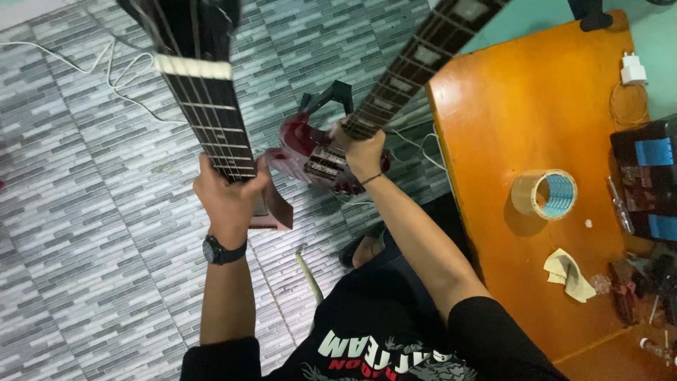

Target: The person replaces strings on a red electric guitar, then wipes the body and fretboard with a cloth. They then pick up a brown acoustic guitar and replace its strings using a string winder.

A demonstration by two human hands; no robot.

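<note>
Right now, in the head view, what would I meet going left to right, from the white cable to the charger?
white cable → left hand on a guitar neck → right hand on the second guitar neck → tape roll → white charger.

a roll of tape stands on the orange bench, near a crumpled cloth; a white charger lies beyond

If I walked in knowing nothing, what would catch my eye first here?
Two guitar necks rise toward the camera: the left hand grips the dark neck, the right hand the neck of a red guitar body over the grey tiled floor. On the orange table at right sits a tape roll.
</note>
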